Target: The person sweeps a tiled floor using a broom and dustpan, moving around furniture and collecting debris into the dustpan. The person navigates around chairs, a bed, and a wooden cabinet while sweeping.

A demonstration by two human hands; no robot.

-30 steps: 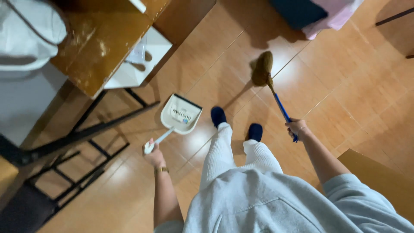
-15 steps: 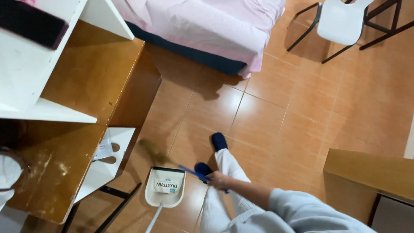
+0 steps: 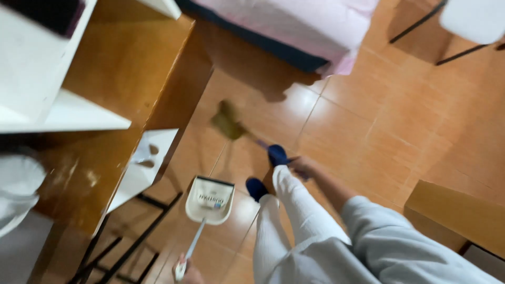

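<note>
Head view now shows olive-bristled broom (image 3: pixel 227 122) reaching further under brown wooden desk (image 3: pixel 113 89), gripped by right hand (image 3: pixel 301 167); left hand (image 3: pixel 188 273) grips white plastic dustpan (image 3: pixel 210 199), shifted slightly left.

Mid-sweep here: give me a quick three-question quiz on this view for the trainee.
1. True or false: the dustpan rests on the tiled floor.
2. Which hand grips the broom: A left hand, B right hand?
3. Fill in: the broom head is closest to the wooden ____.

Key: 1 true; 2 B; 3 desk.
</note>
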